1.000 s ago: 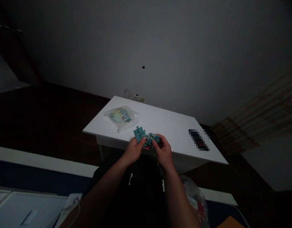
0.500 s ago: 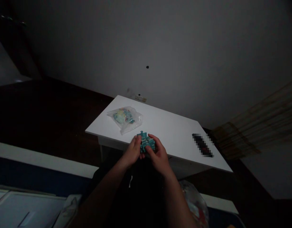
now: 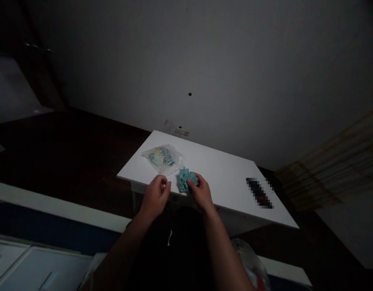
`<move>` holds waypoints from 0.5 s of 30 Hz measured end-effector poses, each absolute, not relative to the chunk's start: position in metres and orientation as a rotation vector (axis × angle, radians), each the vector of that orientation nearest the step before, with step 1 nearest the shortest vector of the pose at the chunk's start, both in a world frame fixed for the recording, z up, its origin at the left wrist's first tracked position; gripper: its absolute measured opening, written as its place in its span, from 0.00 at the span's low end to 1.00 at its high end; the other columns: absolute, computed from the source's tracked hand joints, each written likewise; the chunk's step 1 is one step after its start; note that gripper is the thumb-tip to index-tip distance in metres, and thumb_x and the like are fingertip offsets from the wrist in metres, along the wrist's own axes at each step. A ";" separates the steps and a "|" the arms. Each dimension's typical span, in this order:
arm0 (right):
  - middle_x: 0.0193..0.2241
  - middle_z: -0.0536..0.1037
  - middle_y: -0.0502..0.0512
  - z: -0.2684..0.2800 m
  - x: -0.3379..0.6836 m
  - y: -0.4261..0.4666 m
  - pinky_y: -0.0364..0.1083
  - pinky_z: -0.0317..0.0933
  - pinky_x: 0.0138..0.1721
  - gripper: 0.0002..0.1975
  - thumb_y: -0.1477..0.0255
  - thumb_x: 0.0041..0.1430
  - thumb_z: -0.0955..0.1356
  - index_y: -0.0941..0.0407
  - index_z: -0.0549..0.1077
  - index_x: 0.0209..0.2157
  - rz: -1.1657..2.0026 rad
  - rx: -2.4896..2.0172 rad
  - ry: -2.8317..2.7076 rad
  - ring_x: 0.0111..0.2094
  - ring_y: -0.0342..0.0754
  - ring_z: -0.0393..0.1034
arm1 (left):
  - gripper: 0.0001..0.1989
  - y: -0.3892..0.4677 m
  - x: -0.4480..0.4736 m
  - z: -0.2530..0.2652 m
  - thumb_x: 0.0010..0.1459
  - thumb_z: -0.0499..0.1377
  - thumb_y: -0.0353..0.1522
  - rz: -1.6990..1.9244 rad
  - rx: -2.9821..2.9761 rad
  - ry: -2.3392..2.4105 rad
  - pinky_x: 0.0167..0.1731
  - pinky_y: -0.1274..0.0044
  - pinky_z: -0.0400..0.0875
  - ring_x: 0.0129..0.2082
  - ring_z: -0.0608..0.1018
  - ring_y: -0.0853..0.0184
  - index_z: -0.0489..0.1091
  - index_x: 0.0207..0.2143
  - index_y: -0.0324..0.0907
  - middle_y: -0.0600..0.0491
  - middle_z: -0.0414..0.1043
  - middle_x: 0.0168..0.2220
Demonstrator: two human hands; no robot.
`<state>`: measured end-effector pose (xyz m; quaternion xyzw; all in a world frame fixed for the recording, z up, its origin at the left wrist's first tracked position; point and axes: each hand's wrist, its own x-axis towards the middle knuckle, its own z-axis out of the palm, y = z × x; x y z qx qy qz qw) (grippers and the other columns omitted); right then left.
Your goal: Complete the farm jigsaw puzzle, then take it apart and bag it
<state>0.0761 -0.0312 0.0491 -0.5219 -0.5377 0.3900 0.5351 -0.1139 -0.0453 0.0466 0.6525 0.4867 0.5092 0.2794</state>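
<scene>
My right hand (image 3: 202,193) is closed on a bunch of teal jigsaw puzzle pieces (image 3: 185,180), with its thumb across the front. They are held just over the near edge of the white table (image 3: 222,169). To their left, apart from the pieces, my left hand (image 3: 156,195) has its fingers curled in beside the near corner of a clear plastic bag (image 3: 174,163). Whether those fingers pinch anything is too dark to make out. Through the bag, teal, yellow and reddish puzzle pieces (image 3: 162,156) show.
A pixelated dark object (image 3: 259,193) lies at the table's right end. Behind the table rises a grey wall (image 3: 234,81) with a socket strip (image 3: 182,131) low down. Beside my right forearm sits another clear bag (image 3: 249,258). White panels (image 3: 53,262) are at lower left.
My left hand has let go of the teal puzzle pieces and moved left to the bag's near corner. My right hand keeps the pieces. The view has shifted slightly.
</scene>
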 end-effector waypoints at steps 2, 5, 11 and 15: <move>0.37 0.78 0.56 0.048 0.072 -0.017 0.46 0.66 0.37 0.21 0.61 0.51 0.69 0.57 0.72 0.45 0.916 -1.295 -1.324 0.35 0.49 0.72 | 0.11 -0.033 -0.119 0.051 0.58 0.56 0.36 1.464 1.981 1.543 0.47 0.63 0.66 0.46 0.70 0.56 0.66 0.43 0.43 0.45 0.66 0.45; 0.32 0.78 0.56 0.050 0.056 0.008 0.45 0.65 0.34 0.19 0.62 0.48 0.70 0.58 0.74 0.40 0.906 -1.355 -1.407 0.31 0.48 0.72 | 0.16 -0.010 -0.120 0.055 0.57 0.56 0.30 1.446 2.151 1.645 0.49 0.64 0.65 0.49 0.68 0.55 0.64 0.49 0.43 0.44 0.63 0.49; 0.29 0.77 0.56 0.061 0.017 0.058 0.42 0.62 0.28 0.17 0.61 0.50 0.67 0.59 0.75 0.35 0.804 -1.426 -1.519 0.27 0.47 0.70 | 0.11 0.018 -0.124 0.061 0.58 0.48 0.23 1.406 2.204 1.526 0.43 0.69 0.67 0.41 0.71 0.60 0.64 0.40 0.43 0.48 0.68 0.38; 0.34 0.77 0.60 0.067 -0.001 0.082 0.45 0.63 0.34 0.19 0.60 0.56 0.62 0.60 0.73 0.39 0.695 -1.442 -1.546 0.34 0.51 0.71 | 0.11 0.022 -0.130 0.073 0.56 0.49 0.22 1.460 2.180 1.404 0.41 0.70 0.67 0.40 0.71 0.62 0.64 0.38 0.43 0.49 0.67 0.36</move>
